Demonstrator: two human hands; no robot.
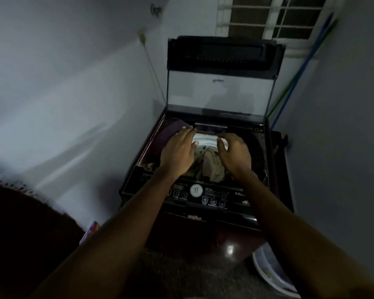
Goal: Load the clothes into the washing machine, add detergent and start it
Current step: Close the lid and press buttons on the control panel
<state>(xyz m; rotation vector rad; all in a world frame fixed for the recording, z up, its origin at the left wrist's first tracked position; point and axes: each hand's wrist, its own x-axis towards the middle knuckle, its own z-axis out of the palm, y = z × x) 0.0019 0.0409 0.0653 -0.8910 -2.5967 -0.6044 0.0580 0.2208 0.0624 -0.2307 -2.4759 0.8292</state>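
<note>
Both hands — left hand (177, 151), right hand (235, 153) — over clothes (209, 162), empty.

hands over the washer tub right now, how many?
2. Left hand reaches over the tub's left side, fingers at the back edge; right hand hovers over the beige clothes on the right. Both look empty.

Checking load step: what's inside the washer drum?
Beige clothes lie piled in the drum. The left hand and right hand hover above, covering its sides; anything beneath the pile is hidden.
</note>
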